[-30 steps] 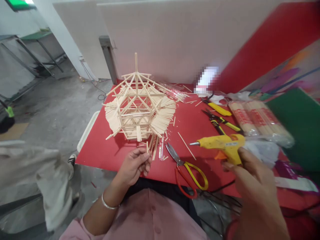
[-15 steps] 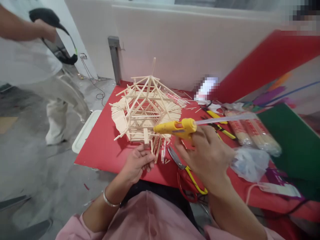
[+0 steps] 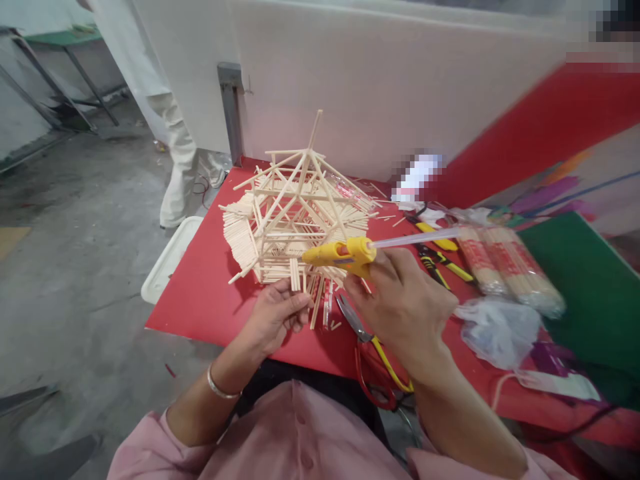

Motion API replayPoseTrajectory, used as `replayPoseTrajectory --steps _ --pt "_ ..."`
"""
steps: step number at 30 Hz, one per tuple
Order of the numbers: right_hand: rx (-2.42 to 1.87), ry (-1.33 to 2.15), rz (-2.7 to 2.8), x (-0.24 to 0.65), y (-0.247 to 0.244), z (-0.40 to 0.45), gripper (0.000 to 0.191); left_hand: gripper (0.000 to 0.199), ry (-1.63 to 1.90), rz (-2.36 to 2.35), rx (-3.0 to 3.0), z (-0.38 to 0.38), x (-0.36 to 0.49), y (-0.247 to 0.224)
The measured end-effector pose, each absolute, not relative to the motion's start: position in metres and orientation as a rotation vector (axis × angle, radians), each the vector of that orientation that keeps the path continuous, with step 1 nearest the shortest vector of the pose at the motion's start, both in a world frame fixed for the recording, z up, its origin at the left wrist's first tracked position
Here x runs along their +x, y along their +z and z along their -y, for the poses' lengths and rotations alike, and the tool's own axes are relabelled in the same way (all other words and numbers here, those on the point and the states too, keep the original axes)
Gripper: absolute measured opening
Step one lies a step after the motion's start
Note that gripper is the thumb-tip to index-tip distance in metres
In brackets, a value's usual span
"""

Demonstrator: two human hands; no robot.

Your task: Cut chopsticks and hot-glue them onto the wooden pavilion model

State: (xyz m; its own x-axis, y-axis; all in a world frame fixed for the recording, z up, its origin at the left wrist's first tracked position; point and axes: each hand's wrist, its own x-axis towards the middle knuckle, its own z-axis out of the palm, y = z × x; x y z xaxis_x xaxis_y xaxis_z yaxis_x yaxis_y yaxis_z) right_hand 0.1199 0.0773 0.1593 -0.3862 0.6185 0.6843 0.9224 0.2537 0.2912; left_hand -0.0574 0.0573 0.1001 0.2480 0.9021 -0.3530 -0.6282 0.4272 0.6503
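My right hand (image 3: pixel 407 303) is wrapped round a yellow hot glue gun (image 3: pixel 345 256), with a clear glue stick jutting from its back end. The gun's nozzle points left, beside the top of a short strip of joined wooden sticks (image 3: pixel 295 274). My left hand (image 3: pixel 280 313) pinches that strip upright by its lower end, in front of a frame model (image 3: pixel 300 193) built of thin wooden sticks. The model has a peaked top and fanned-out side panels. Whether the nozzle touches the strip, I cannot tell.
Red-handled and yellow-handled shears (image 3: pixel 370 340) lie below my right hand on the red table (image 3: pixel 210 300). Pliers (image 3: pixel 440 257), bagged stick bundles (image 3: pixel 520 267), a plastic bag (image 3: pixel 500 330) and a green board (image 3: pixel 590 287) are at right. A person's legs (image 3: pixel 177 160) show behind.
The glue gun has shifted slightly left, towards the stick strip. My left hand has risen slightly with the strip. The person behind has moved right, mostly behind the white panel.
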Motion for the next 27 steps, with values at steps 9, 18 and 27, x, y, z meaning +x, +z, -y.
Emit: replayPoseTrajectory --steps 9,18,27 --pt "-1.358 -0.947 2.097 0.1191 0.1594 -0.0807 0.014 0.040 1.081 -0.772 0.413 -0.0582 -0.0556 0.0990" --pt "-1.355 -0.953 2.089 0.1205 0.1567 -0.0810 0.015 0.042 1.073 -0.792 0.451 -0.0553 -0.0550 0.0966" --pt "-1.336 -0.937 2.098 0.1216 0.1558 -0.0810 0.014 0.043 1.064 -0.792 0.438 -0.0543 -0.0550 0.0951"
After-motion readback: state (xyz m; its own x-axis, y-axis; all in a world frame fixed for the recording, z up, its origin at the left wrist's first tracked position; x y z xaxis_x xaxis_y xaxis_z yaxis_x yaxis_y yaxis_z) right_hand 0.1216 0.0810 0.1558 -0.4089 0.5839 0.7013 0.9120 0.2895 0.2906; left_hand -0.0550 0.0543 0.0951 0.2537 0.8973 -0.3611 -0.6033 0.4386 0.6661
